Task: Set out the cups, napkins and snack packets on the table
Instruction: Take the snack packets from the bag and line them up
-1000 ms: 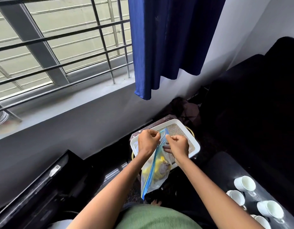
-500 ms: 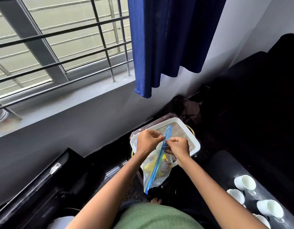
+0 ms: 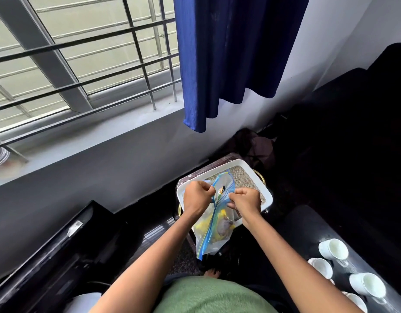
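A clear zip bag with a blue seal strip holds yellow snack packets and hangs in front of me over a white tray. My left hand pinches the left lip of the bag's mouth. My right hand pinches the right lip. Between them the mouth gapes near the top, and a small dark packet shows inside. Several white cups stand on the dark table at the lower right.
The tray has a woven mat inside and rests on a small stand by the wall. A blue curtain hangs above it beside a barred window. Dark furniture lies at the left and a black sofa at the right.
Both hands have pulled apart a little, and the bag's seal, closed one second ago, now gapes at the top. The bag sits slightly higher over the tray.
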`<state>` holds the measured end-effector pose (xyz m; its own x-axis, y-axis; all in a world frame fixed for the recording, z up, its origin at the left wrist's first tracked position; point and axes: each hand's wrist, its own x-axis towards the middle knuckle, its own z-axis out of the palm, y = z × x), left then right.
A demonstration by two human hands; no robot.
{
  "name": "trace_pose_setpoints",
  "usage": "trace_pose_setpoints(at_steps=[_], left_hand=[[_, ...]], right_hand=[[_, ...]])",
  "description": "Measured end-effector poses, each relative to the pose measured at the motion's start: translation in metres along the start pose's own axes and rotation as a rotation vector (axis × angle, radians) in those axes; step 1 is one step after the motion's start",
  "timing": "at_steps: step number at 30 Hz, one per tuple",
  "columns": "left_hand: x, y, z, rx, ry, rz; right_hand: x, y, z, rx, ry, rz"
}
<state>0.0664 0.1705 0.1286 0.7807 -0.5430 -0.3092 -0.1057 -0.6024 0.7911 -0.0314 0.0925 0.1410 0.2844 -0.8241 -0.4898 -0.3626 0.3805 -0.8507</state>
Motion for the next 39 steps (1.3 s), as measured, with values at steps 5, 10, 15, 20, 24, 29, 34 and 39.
trace_pose_setpoints(at_steps=[5, 10, 15, 20, 24, 29, 34, 39], left_hand=[[0.002, 0.002, -0.001, -0.073, 0.000, -0.025], [0.001, 0.005, 0.003, -0.103, -0.024, -0.006], [0.004, 0.005, 0.006, -0.116, -0.016, -0.020], [0.005, 0.007, 0.007, -0.117, -0.071, -0.039], [0.004, 0.010, 0.006, -0.004, -0.173, -0.071], [0.003, 0.011, 0.006, 0.044, -0.278, -0.115], [0.004, 0.010, 0.004, 0.045, -0.276, -0.108], [0.006, 0.008, 0.003, 0.015, -0.260, -0.083]], right_hand=[[0.002, 0.002, -0.006, 0.028, 0.043, 0.027], [-0.002, 0.000, -0.002, 0.032, -0.109, 0.064], [-0.007, 0.003, 0.000, -0.130, -0.310, 0.158], [-0.003, 0.007, 0.000, -0.065, -0.280, 0.138], [0.001, 0.004, -0.001, -0.034, -0.205, 0.102], [0.001, 0.007, -0.002, -0.057, -0.199, 0.059], [-0.001, 0.002, -0.002, -0.083, -0.283, 0.083], [-0.003, 0.001, -0.003, -0.048, -0.200, 0.084]])
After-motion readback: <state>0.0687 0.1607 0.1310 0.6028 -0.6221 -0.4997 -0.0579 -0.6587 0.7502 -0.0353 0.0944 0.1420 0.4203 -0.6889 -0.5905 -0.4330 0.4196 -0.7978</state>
